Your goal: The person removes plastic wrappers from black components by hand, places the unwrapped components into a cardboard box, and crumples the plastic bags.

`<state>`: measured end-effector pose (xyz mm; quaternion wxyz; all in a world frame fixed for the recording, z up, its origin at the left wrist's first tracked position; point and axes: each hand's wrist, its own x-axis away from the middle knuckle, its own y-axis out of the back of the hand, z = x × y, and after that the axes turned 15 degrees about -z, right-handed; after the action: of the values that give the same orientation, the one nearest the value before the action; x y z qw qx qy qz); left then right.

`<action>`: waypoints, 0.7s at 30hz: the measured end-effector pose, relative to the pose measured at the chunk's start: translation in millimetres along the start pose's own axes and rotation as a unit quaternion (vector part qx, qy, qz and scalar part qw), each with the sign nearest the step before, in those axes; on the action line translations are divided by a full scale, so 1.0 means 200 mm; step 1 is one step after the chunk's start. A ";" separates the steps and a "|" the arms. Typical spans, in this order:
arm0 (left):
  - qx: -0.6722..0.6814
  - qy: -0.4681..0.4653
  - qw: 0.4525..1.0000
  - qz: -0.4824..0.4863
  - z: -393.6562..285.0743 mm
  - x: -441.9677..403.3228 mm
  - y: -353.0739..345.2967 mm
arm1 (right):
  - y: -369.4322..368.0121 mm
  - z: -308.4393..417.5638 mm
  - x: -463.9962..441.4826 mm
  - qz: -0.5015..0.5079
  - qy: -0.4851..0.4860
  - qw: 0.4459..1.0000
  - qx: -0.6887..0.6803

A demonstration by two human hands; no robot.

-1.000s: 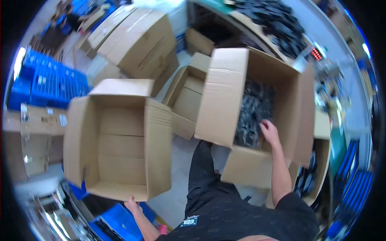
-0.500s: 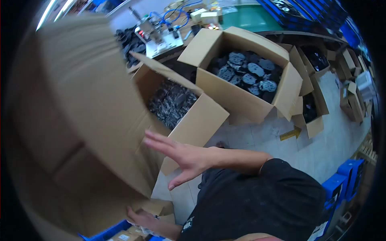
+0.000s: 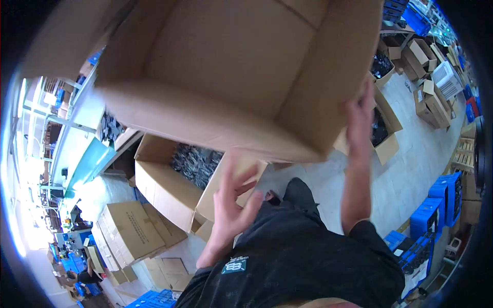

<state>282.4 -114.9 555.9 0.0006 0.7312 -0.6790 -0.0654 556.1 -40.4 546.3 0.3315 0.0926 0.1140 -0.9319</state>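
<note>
A large cardboard box (image 3: 221,46), its bare inside facing me, is raised and tilted in front of me. My right hand (image 3: 359,120) grips the wall at its right side, fingers partly blurred. Just below the box's lower edge is my left hand (image 3: 231,208), open with fingers spread; whether its fingertips touch the box I cannot tell. Behind that hand, on the floor, a second cardboard box (image 3: 167,192) holds many dark pieces (image 3: 195,164). The raised box hides much of the workbench side.
More open boxes with dark contents (image 3: 379,128) stand at right. Closed cartons (image 3: 133,231) are at lower left, blue crates (image 3: 429,205) at lower right. A green-topped bench (image 3: 92,159) runs along the left. Another person (image 3: 90,275) is far off at lower left.
The large box has swung from the left to in front of me and up. My right hand has gone from open in the air to its wall; my left hand has come off its edge.
</note>
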 end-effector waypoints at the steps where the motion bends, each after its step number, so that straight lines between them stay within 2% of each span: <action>1: -0.079 -0.083 0.987 0.112 0.06 -0.05 0.03 | 0.08 0.00 -0.14 0.000 -0.017 0.999 0.039; 2: -0.071 -0.071 0.983 0.154 0.05 -0.07 0.00 | 0.14 -0.03 -0.30 -0.008 -0.031 0.998 0.047; 4: -0.093 -0.100 0.979 0.154 0.10 -0.10 -0.06 | 0.28 -0.12 -0.59 -0.005 -0.048 0.997 0.057; 5: -0.094 -0.095 0.980 0.146 0.12 -0.12 -0.08 | 0.35 -0.19 -0.74 0.047 -0.072 0.996 0.029; 6: -0.134 -0.135 0.972 0.136 0.15 -0.13 -0.08 | 0.40 -0.25 -0.87 0.098 -0.096 0.991 0.001; 7: -0.173 -0.173 0.961 0.126 0.17 -0.13 -0.09 | 0.43 -0.31 -0.98 0.109 -0.101 0.989 0.004; 8: -0.175 -0.161 0.964 0.115 0.19 -0.13 -0.09 | 0.45 -0.36 -1.06 0.127 -0.108 0.985 0.043; 13: -0.244 -0.094 0.964 -0.053 0.27 -0.11 -0.09 | 0.47 -0.81 -1.37 0.247 -0.135 0.945 0.167; 15: -0.268 -0.083 0.954 -0.105 0.34 -0.10 -0.05 | 0.43 -0.97 -1.39 0.281 -0.104 0.930 0.215; 17: -0.287 -0.050 0.943 -0.160 0.43 -0.09 0.02 | 0.38 -1.07 -1.40 0.307 -0.024 0.916 0.257; 18: -0.291 -0.025 0.937 -0.191 0.47 -0.07 0.07 | 0.39 -1.13 -1.43 0.296 -0.081 0.919 0.248; 20: -0.292 0.017 0.920 -0.263 0.56 0.00 0.15 | 0.43 -1.23 -1.51 0.329 -0.045 0.907 0.260; 21: -0.295 0.031 0.912 -0.284 0.61 0.05 0.21 | 0.41 -1.21 -1.49 0.327 -0.062 0.906 0.260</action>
<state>230.1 -116.6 438.5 0.2192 0.8612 -0.3921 -0.2376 858.5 141.8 375.2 0.5882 0.1501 -0.1899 -0.7716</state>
